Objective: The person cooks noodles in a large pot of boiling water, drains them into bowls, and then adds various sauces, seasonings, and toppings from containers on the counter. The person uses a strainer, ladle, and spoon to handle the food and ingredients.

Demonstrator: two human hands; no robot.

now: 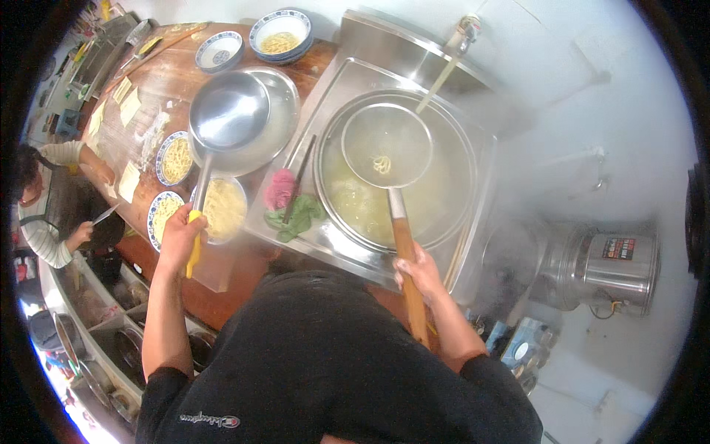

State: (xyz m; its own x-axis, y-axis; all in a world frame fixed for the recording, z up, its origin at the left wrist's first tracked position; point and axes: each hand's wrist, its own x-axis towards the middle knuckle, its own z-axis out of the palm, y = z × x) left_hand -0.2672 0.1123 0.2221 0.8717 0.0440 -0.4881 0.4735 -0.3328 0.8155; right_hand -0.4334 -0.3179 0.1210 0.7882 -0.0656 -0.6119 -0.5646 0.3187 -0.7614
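Observation:
My left hand (182, 236) grips the yellow handle of a steel ladle (229, 111), whose big round bowl is over a wide metal basin (280, 130). My right hand (420, 273) is closed round the wooden handle of a mesh strainer (387, 133). A small clump of noodles (381, 165) lies in the strainer, which is over a steaming round pot (468, 194) of cloudy liquid. Below the ladle, a bowl of pale noodles (223, 208) stands close to my left hand. Two blue-and-white bowls of noodles (176, 159) (166, 215) stand further left.
A pink cloth (279, 190), a green cloth (299, 217) and a dark stick (300, 177) lie on the steel stove's left edge. Patterned bowls (219, 51) (281, 34) stand at the back. A tap (468, 28) overhangs the pot. At far left a co-worker (47, 230) holds a knife (105, 214).

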